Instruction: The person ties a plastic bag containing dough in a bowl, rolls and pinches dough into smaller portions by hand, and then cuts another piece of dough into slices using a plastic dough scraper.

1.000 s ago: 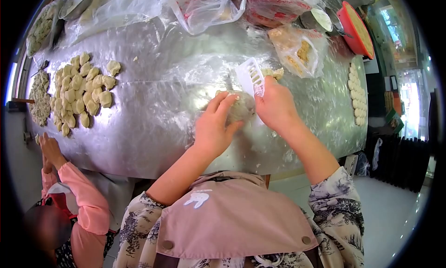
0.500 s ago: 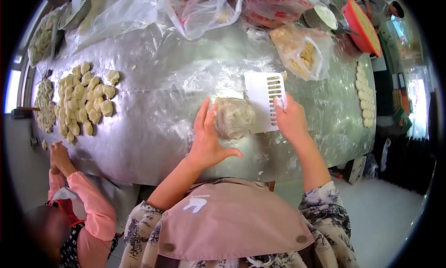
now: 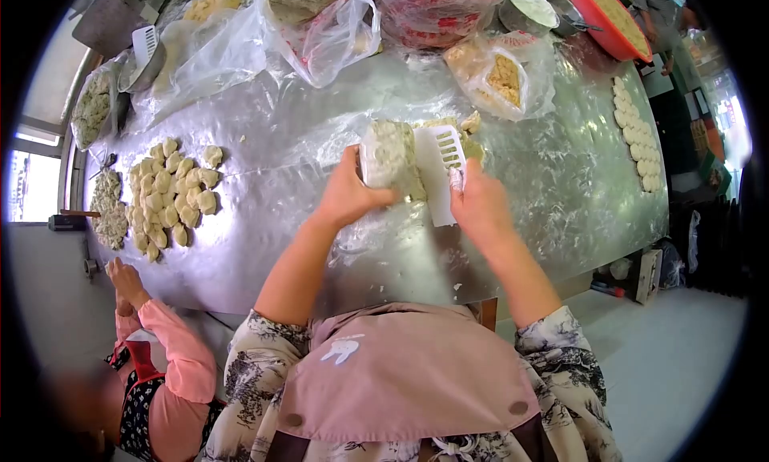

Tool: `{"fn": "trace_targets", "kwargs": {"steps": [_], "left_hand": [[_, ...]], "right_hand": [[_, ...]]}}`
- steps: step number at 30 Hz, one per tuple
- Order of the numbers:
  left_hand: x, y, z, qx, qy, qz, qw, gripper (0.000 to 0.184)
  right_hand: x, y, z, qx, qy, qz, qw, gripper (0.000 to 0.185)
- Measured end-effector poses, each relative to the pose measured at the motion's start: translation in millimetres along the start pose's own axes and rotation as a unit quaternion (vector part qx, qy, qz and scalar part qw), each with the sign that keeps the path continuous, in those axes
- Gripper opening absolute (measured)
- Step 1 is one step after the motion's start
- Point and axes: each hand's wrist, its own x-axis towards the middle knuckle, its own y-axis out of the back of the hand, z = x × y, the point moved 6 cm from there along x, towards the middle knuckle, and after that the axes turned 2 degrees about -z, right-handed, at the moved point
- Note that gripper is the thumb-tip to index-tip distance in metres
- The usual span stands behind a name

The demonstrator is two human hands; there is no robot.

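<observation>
Dough block [image 3: 388, 159]: soft, dense, probably tacky

At 12 o'clock from wearer, on table [image 3: 280, 194]. Left hand [image 3: 346, 191] half-curled, gripping block's 9-to-6 o'clock side; broad palm support looks best, as fingertips would likely dent it. Right hand [image 3: 481, 203] closed on stiff-looking slotted scraper [image 3: 439, 170], at block's 3 o'clock.

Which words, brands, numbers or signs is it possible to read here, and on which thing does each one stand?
No text is readable.
Red print on the plastic bag at the table's far side: too blurred and creased.
Tiny marks above the rabbit on the pink apron, perhaps lettering: too small.
</observation>
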Motion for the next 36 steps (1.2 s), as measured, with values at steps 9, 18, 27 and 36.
{"fn": "trace_targets", "kwargs": {"steps": [9,18,27,36], "left_hand": [[-39.8,32.6,40.6,0.434,0.052,0.001,0.899,0.094],[-46.9,14.2,35.0,0.479,-0.038,0.039,0.876,0.092],[-67.9,25.6,32.7,0.383,-0.130,0.142,0.904,0.091],[-72.2,28.2,0.9,0.141,-0.100,0.168,0.971,0.077]], "right_hand": [[7.0,-5.2,-24.5,0.017,0.039,-0.041,0.998,0.017],[13.0,32.2,-29.3,0.031,0.002,-0.026,0.999,0.021],[17.7,34.1,-83.5,0.017,0.096,-0.062,0.993,0.018],[51.9,-9.1,-94.1,-0.078,0.062,-0.153,0.983,0.020]]}}
